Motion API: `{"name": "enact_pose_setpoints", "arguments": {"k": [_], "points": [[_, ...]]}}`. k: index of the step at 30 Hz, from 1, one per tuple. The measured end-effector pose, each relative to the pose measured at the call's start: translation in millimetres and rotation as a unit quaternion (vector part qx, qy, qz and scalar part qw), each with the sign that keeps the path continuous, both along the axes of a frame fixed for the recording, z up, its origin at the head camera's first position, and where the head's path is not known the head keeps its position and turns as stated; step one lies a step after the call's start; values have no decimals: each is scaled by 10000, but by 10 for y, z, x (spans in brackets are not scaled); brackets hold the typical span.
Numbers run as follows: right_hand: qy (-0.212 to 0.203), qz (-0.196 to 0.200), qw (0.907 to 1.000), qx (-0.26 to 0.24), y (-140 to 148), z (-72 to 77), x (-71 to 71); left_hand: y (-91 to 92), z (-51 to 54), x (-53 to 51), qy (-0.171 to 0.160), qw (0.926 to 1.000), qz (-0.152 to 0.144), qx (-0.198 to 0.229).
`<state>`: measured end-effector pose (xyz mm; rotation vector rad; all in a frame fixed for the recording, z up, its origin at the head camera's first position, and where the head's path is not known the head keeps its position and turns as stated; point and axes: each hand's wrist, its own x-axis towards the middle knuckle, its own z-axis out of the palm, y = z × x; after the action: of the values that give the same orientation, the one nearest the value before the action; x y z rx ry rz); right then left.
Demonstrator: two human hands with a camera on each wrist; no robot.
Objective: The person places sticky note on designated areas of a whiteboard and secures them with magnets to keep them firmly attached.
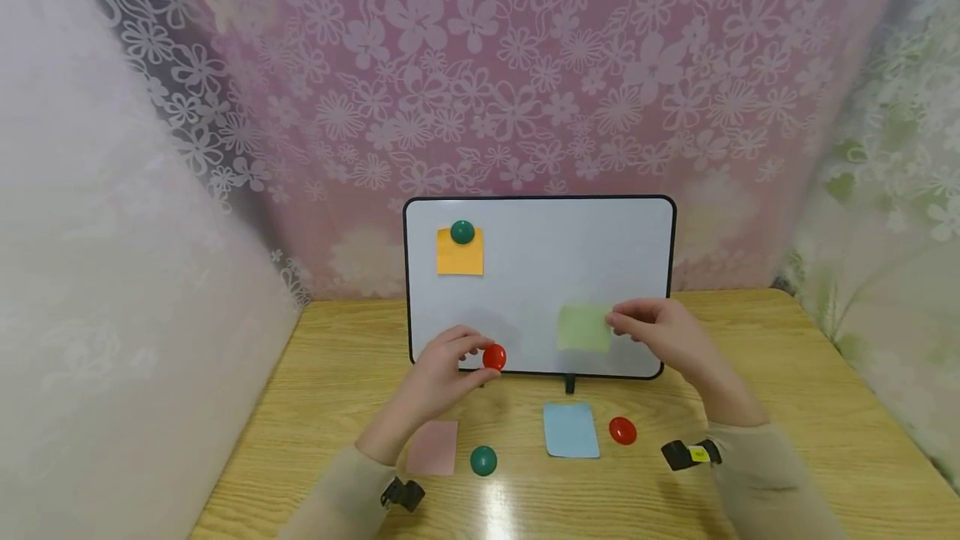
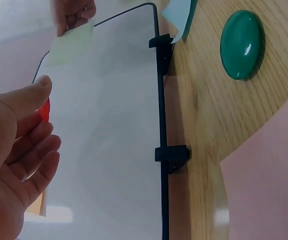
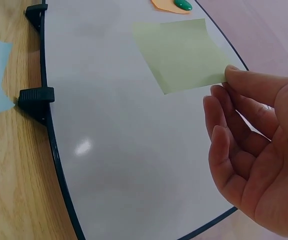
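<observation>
Head view: before the lower left of the whiteboard (image 1: 540,265), the left hand (image 1: 435,373) pinches a red magnet (image 1: 494,357); before the whiteboard's lower right, the right hand (image 1: 663,336) pinches a green note (image 1: 583,328). An orange note (image 1: 460,259) under a green magnet (image 1: 462,232) is on the whiteboard's upper left. Left wrist view: the thumb partly hides the red magnet before the whiteboard. Right wrist view: thumb and fingertip grip the green note's corner, whiteboard behind it
</observation>
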<state>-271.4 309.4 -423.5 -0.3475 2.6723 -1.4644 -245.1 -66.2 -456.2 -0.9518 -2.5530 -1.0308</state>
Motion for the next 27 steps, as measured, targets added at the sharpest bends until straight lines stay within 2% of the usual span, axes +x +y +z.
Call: {"name": "enact_pose_setpoints", "arguments": {"k": [11, 17, 27], "points": [[-68, -59, 9999, -57, -192, 35, -105, 167, 39, -47, -18, 9996, 112, 277], [-107, -119, 9999, -32, -286, 80, -151, 283, 74, -75, 259, 9983, 175, 483], [-204, -206, 9995, -99, -342, 146, -217, 440, 142, -115, 717, 9956, 368, 475]]}}
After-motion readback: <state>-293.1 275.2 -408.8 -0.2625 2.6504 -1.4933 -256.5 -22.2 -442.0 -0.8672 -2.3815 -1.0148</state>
